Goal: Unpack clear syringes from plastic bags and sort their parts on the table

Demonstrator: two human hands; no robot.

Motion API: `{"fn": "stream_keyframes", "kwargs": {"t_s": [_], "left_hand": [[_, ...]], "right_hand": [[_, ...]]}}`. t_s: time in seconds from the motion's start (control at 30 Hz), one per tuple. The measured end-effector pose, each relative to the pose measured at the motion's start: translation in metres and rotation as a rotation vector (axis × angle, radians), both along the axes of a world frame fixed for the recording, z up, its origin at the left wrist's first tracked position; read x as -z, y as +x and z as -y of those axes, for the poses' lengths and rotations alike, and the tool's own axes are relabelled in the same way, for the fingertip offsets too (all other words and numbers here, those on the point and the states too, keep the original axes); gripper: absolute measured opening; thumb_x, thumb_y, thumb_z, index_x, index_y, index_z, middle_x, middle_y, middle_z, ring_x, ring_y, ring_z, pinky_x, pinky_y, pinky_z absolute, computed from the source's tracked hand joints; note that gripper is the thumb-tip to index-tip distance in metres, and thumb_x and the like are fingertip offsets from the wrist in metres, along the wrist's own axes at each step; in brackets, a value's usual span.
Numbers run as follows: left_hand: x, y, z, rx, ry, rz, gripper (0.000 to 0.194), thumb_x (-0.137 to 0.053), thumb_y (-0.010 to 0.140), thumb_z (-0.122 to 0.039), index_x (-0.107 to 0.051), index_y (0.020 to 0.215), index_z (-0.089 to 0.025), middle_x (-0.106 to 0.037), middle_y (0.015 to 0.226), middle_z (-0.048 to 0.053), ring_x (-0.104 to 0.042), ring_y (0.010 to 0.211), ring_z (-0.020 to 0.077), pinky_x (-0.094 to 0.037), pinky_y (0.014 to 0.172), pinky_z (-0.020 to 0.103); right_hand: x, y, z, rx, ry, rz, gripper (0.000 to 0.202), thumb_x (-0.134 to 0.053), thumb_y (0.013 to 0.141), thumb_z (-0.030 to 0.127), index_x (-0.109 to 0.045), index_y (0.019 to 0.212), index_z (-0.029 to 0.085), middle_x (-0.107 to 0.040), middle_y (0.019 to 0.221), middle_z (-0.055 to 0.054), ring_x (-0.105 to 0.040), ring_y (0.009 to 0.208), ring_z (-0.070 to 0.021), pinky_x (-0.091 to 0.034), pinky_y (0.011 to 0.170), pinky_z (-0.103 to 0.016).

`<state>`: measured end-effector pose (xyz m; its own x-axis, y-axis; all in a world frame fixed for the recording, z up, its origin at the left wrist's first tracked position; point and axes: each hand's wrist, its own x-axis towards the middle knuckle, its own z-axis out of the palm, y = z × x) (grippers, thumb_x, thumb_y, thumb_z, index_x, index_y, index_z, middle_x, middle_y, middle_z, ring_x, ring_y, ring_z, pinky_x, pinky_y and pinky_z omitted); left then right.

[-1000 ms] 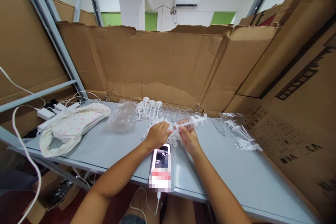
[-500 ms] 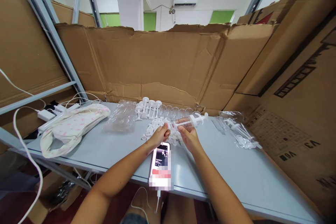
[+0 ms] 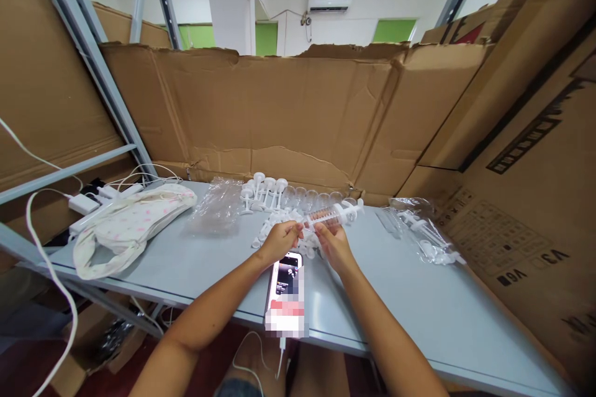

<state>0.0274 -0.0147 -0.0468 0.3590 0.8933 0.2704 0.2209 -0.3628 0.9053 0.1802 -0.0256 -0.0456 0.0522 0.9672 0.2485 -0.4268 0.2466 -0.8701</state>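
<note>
My right hand (image 3: 334, 245) is closed around the clear barrel of a large plastic syringe (image 3: 326, 217), which has a white plunger and finger grips. The syringe lies nearly level, its handle end pointing right and slightly up. At its front end, my left hand (image 3: 283, 240) is closed in a pinch; its fingers hide whatever is between them. Beneath and behind both hands spreads a pile of small white plastic parts (image 3: 274, 221). Several white plungers (image 3: 264, 189) stand behind the pile, beside a row of clear barrels (image 3: 307, 198).
A lit phone (image 3: 286, 291) on a cable sits at the front edge of the grey table (image 3: 419, 310). To the left are a clear plastic bag (image 3: 216, 208), a white cloth bag (image 3: 133, 223) and a power strip (image 3: 90, 214). Bagged syringes (image 3: 426, 232) lie right, by cardboard walls.
The syringe has shifted slightly left, its handle end a little lower. My left hand has turned a little at the front end, its fingers now stretching further toward the right.
</note>
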Motion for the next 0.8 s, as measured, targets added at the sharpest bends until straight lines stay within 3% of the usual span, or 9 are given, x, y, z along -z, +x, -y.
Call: {"fn": "stream_keyframes", "kwargs": {"t_s": [0.13,0.27,0.37,0.5,0.6,0.73,0.8], "left_hand": [[0.0026,0.0036,-0.0004,-0.018,0.015,0.129,0.036,-0.059,0.079,-0.043,-0.05,0.105,-0.02,-0.057,0.075,-0.003,-0.05,0.057,0.0085,-0.04,0.057,0.021],[0.001,0.0032,0.0008,-0.075,0.074,0.131,0.027,-0.062,0.078,-0.034,-0.052,0.098,-0.02,-0.06,0.078,-0.001,-0.055,0.065,0.0105,-0.042,0.063,0.022],[0.0012,0.0024,-0.0008,-0.07,0.027,0.138,0.027,-0.059,0.079,-0.042,-0.054,0.091,-0.018,-0.061,0.073,0.0,-0.057,0.064,0.0114,-0.042,0.063,0.024],[0.0024,0.0031,-0.0057,0.056,-0.234,0.227,0.053,-0.042,0.079,-0.067,-0.052,0.074,-0.015,-0.058,0.056,0.001,-0.05,0.046,0.0097,-0.037,0.05,0.023],[0.0005,0.0041,-0.0071,0.106,-0.343,0.29,0.062,-0.038,0.076,-0.074,-0.052,0.076,-0.014,-0.056,0.053,0.0,-0.047,0.041,0.0087,-0.032,0.044,0.022],[-0.0033,0.0053,-0.0039,0.032,-0.236,0.359,0.053,-0.063,0.07,-0.058,-0.048,0.101,-0.018,-0.061,0.073,-0.001,-0.053,0.051,0.0079,-0.037,0.049,0.02],[-0.0035,0.0054,-0.0026,-0.021,-0.17,0.356,0.049,-0.072,0.066,-0.045,-0.048,0.101,-0.019,-0.061,0.082,-0.001,-0.056,0.059,0.0079,-0.04,0.055,0.02]], "right_hand": [[-0.0008,0.0008,-0.0003,-0.001,0.009,-0.007,0.031,-0.078,0.064,0.038,-0.063,0.086,0.023,-0.07,0.086,-0.002,-0.065,0.084,-0.0213,-0.047,0.087,-0.038],[0.0021,0.0002,-0.0013,-0.02,0.012,-0.004,0.029,-0.076,0.066,0.038,-0.063,0.087,0.023,-0.07,0.086,-0.002,-0.065,0.086,-0.0215,-0.047,0.087,-0.038],[0.0036,-0.0009,-0.0011,-0.009,0.014,-0.014,0.029,-0.077,0.065,0.037,-0.063,0.086,0.023,-0.07,0.086,-0.002,-0.065,0.088,-0.0219,-0.047,0.088,-0.038],[0.001,-0.0027,0.0014,-0.017,0.031,-0.027,0.029,-0.078,0.065,0.035,-0.065,0.087,0.022,-0.071,0.083,-0.003,-0.066,0.083,-0.0226,-0.049,0.085,-0.039],[-0.0016,-0.0037,0.0028,-0.021,0.053,-0.035,0.027,-0.078,0.065,0.032,-0.066,0.088,0.021,-0.072,0.084,-0.003,-0.066,0.081,-0.0219,-0.049,0.084,-0.038],[-0.0009,-0.0039,0.0015,0.018,0.063,-0.037,0.026,-0.078,0.066,0.031,-0.066,0.088,0.022,-0.071,0.086,-0.002,-0.066,0.083,-0.021,-0.049,0.083,-0.036],[0.0012,-0.0036,-0.0001,0.025,0.056,-0.024,0.027,-0.077,0.065,0.033,-0.066,0.087,0.022,-0.072,0.086,-0.002,-0.066,0.083,-0.0216,-0.049,0.083,-0.037]]}}
